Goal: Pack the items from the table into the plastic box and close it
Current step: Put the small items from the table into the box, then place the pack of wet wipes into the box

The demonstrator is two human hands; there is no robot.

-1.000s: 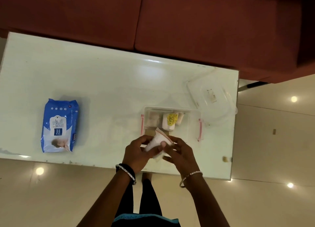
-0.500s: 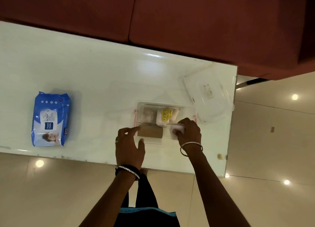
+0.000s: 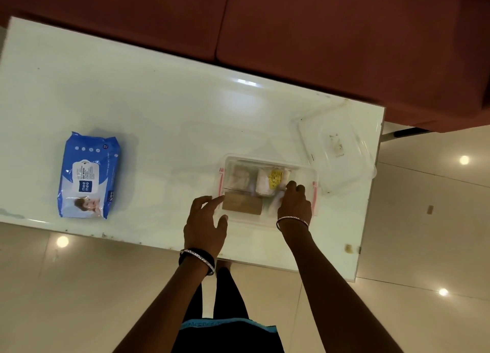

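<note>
Right hand tucks a small white packet into the open plastic box (image 3: 267,190); wipes and lid wait outside it.

The right hand (image 3: 294,206) reaches inside the box at its right end, fingers curled around a small white packet (image 3: 278,199); the left hand (image 3: 205,226) rests spread against the box's left wall. Inside the box lie one brown card (image 3: 242,206), one yellow-labelled white pack (image 3: 270,182), one pale bundle (image 3: 238,178). One blue wipes pack (image 3: 87,176) lies well left of the box; one clear lid (image 3: 336,153) sits just beyond its right end. Risk: the bulky wipes pack may not fit over the contents, leaving the lid unable to latch.
</note>
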